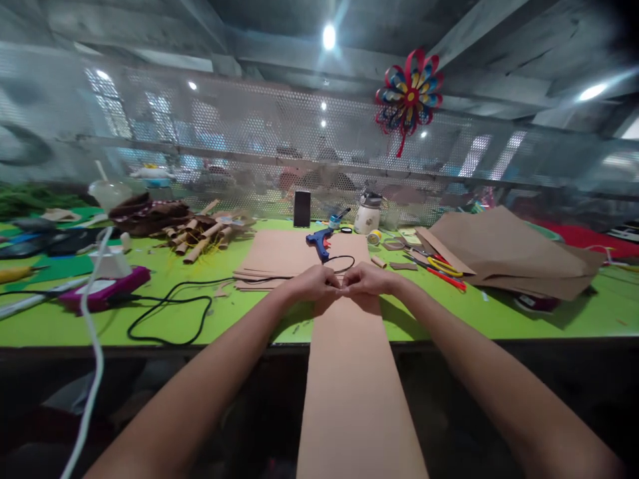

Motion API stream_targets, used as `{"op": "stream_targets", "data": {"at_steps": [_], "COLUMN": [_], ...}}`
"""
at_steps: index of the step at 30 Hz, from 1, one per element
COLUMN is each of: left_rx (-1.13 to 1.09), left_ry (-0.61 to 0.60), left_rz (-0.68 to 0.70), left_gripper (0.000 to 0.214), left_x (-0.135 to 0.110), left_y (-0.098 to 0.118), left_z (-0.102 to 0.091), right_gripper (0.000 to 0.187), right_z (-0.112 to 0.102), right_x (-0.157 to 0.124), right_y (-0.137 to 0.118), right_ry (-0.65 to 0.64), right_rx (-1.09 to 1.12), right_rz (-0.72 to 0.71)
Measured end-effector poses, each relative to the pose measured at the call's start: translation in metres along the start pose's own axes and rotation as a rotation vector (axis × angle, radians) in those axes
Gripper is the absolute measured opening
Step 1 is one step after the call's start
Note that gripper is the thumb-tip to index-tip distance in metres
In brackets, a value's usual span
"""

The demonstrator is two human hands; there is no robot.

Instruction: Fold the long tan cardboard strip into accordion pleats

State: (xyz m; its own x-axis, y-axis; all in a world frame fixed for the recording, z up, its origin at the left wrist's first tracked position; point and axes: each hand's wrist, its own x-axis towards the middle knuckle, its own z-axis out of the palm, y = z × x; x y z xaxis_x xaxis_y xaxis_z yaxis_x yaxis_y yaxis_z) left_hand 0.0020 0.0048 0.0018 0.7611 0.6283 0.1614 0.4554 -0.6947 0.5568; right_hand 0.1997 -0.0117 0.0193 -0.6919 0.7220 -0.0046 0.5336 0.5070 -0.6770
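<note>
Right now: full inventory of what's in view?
Table: one, green, middle
Paper strip: one, tan, in both hands
Paper sheets: several, tan, beyond hands
Glue gun: one, blue, on sheets
Phone: one, black, upright behind sheets
Bottle: one, whitish, right of phone
Paper rolls: many, brown, left of sheets
Socket box: one, purple, left
Cable: one, white, near left
Cord: uncounted, black, left
Tool handles: several, red/yellow, right
Large paper: uncounted, brown, right
Flower ornament: one, multicoloured, upper right
Mesh screen: one, grey, behind table
Lights: several, white, overhead
Rest: blurred or too small
Left hand: one, on strip
Right hand: one, on strip
</note>
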Motion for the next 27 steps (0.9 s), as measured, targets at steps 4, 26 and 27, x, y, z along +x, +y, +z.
{"op": "stream_targets", "data": {"at_steps": [4,26,27], "left_rx": [0.042,0.229,0.236], "left_ry": [-0.048,0.030,0.034], "left_rz": [0.013,0.165,0.179], "left_gripper": [0.025,0.019,0.020], "left_x": [0.001,-0.006,-0.007], "left_y": [-0.002,0.002,0.002], "left_z": [0.002,0.006,0.006], "right_gripper": [0.019,0.009,0.010], "right_z": [0.012,0.037,0.037], "right_x": [-0.011,-0.028,-0.028], "right_y": [-0.005,0.017,0.016], "right_ry": [0.139,0.386,0.371], "right_rx": [-0.224,-0.415,-0.445], "right_rz": [-0.011,-0.198,-0.192]}}
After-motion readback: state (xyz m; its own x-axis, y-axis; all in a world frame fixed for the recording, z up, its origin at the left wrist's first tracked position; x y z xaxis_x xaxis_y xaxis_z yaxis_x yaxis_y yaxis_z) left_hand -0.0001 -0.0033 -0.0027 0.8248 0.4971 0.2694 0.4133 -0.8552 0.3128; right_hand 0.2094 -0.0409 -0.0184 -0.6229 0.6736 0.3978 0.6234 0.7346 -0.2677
